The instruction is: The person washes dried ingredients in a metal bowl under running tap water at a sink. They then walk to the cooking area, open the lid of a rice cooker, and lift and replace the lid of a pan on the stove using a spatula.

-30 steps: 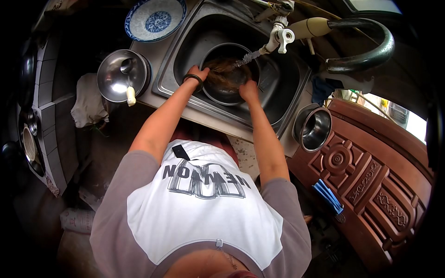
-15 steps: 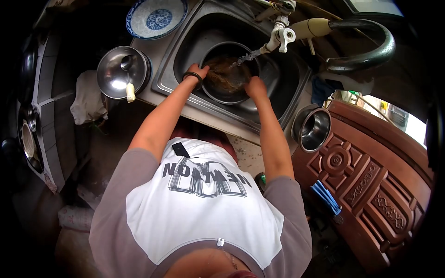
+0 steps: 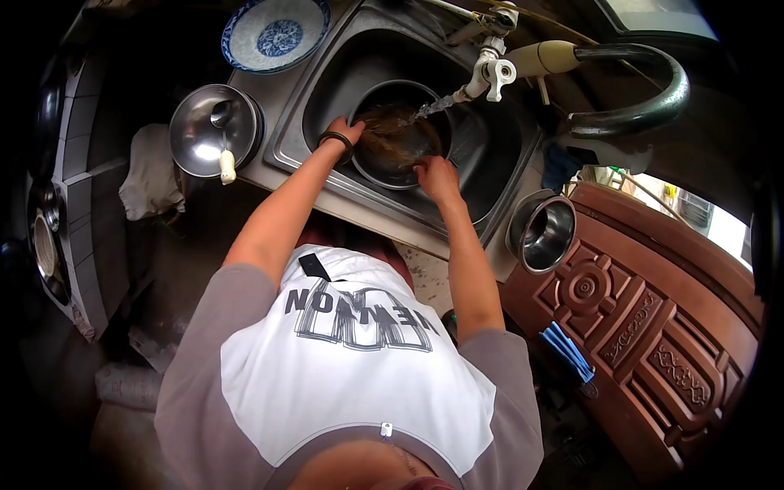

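Note:
A round metal basin [image 3: 445,122] sits in the steel sink with wet brown stringy strands [image 3: 390,135] in it; I cannot tell what they are. Water runs into it from the white tap [image 3: 490,69]. My left hand [image 3: 345,133], with a dark bracelet at the wrist, is at the basin's left side, its fingers closed at the end of the strands just inside the rim. At the near right side, my right hand [image 3: 438,175] reaches over the rim with curled fingers. What lies between those fingertips is hidden.
Left of the sink [image 3: 290,147] are a metal bowl [image 3: 192,135] holding a spoon [image 3: 224,139] and a blue-and-white dish [image 3: 253,45]. Metal bowls [image 3: 545,233] stand at the right, near a carved brown panel [image 3: 645,327]. A curved metal pipe [image 3: 674,90] arches beyond the tap.
My right hand has moved from the basin's right side toward its near edge. My left hand stays at the left side. The view has shifted slightly.

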The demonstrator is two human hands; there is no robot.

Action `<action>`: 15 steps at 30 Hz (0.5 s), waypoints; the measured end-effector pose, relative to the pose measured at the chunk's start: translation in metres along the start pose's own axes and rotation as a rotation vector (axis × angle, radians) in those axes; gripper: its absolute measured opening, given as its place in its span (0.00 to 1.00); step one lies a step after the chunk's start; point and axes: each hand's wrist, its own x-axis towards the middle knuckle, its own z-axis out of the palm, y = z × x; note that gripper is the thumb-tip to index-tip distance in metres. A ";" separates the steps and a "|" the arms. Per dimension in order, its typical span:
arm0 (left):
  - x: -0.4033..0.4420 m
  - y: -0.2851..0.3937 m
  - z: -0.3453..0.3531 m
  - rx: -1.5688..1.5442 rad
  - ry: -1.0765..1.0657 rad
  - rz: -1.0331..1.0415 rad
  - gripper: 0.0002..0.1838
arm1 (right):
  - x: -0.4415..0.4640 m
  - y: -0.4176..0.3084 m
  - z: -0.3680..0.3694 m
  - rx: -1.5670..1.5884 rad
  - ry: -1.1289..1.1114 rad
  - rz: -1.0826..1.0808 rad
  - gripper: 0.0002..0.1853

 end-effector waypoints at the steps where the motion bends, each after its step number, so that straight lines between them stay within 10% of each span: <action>1: 0.002 -0.003 0.001 -0.008 -0.007 0.004 0.33 | 0.002 -0.005 0.015 -0.087 0.006 -0.033 0.11; 9: 0.005 -0.003 -0.003 -0.049 -0.054 -0.028 0.35 | 0.024 -0.003 0.051 -0.058 0.170 0.027 0.11; 15: 0.004 -0.002 -0.002 -0.029 0.009 -0.027 0.35 | -0.014 -0.058 -0.076 0.475 0.854 -0.261 0.07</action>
